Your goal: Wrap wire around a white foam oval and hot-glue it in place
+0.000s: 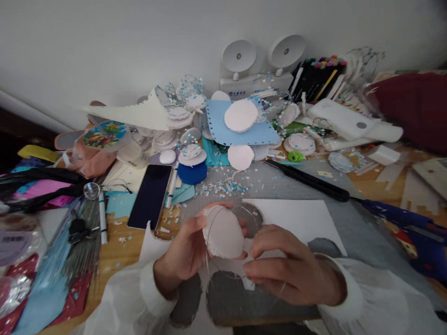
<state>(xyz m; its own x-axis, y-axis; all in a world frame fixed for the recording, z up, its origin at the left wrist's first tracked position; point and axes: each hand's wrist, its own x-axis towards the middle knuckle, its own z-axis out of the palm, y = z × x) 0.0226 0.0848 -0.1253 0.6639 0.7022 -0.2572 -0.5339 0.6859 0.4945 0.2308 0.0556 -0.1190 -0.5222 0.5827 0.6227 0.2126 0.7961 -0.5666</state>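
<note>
My left hand (pixel 186 244) is closed around a white disc (pixel 225 232) with a ragged rim, its flat face turned up toward me. A thin wire (pixel 208 260) curves in a loose loop around the disc and runs to my right hand (pixel 284 263). There the thumb and fingers pinch together on the wire, just right of the disc. A small white scrap (pixel 249 283) shows beneath those fingertips; whether they touch it I cannot tell. Under both hands lies white paper (pixel 296 216) with round holes cut out, the grey mat (pixel 230 298) showing through.
Blue and white confetti (pixel 223 187) is scattered beyond my hands. A phone (pixel 150 196) and marker (pixel 172 186) lie left. Right are a black-handled knife (pixel 310 181) and blue glue gun (pixel 401 216). Layered white discs (pixel 191 153) and a blue sheet (pixel 220 125) crowd the back, before a twin-headed lamp (pixel 256 85).
</note>
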